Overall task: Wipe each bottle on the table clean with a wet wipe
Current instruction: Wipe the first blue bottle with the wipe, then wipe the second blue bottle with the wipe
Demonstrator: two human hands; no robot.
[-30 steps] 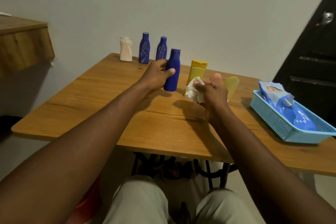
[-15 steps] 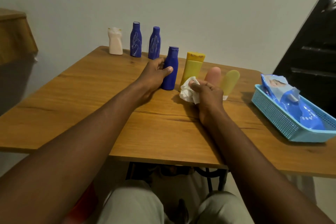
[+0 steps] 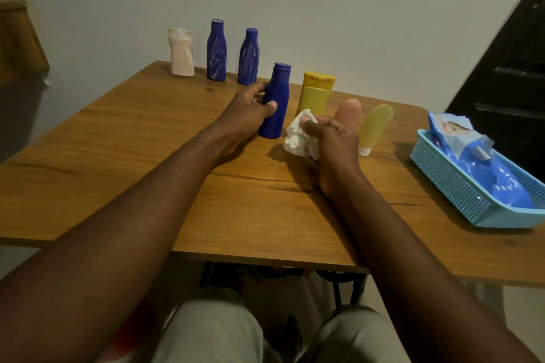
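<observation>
Left hand [image 3: 246, 115] wrapping its grip around the upright blue bottle [image 3: 275, 103] standing on the tabletop [image 3: 147, 156], right hand [image 3: 333, 138] pinching a crumpled wet wipe [image 3: 298, 138] in a closed grip.

Bare forearms [image 3: 165, 200], pale beige trousers [image 3: 212, 330].

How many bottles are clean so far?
Maybe one. The left hand grips the plain blue bottle, which shows no smears, while the right hand holds the crumpled wipe beside it. The two streaked blue bottles at the back look unwiped. Whether the white bottle, yellow bottle, pink tube and yellow-green tube are clean, I cannot tell.
</observation>
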